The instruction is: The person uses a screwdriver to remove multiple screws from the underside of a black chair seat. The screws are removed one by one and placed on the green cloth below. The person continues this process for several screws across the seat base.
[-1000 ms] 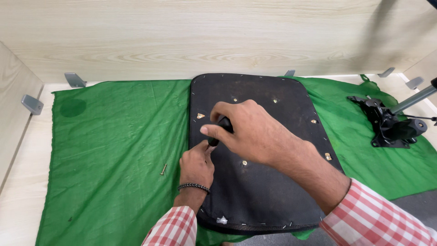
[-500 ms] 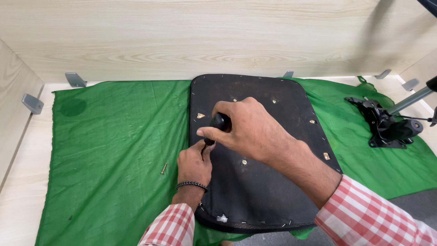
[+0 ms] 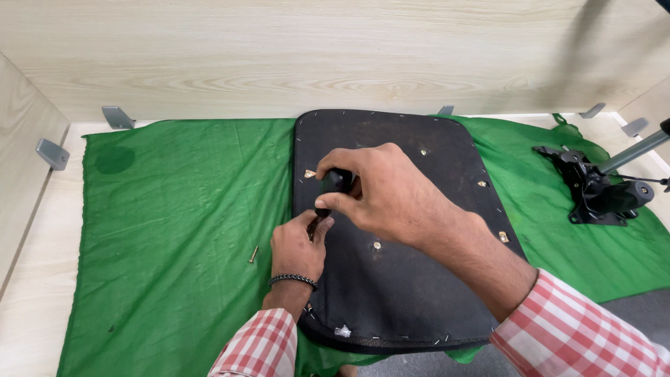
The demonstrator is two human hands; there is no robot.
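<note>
A screw is being driven at the left side of the black seat panel (image 3: pixel 398 230), which lies on the green cloth (image 3: pixel 174 230) toward the tabletop's far edge. The right hand (image 3: pixel 380 192) has its grip clamped on the screwdriver's black handle (image 3: pixel 335 183); the left hand (image 3: pixel 299 248) pinches the shaft low down. Next, I judge, comes steady downward pressure with the tip kept seated. The tip and screw head are hidden behind the fingers. A loose screw (image 3: pixel 253 255) lies on the cloth to the panel's left.

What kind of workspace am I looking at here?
Likely a furniture assembly bench: a wood-walled table with a green cloth, an upturned black seat pan and a chair tilt mechanism.
</note>
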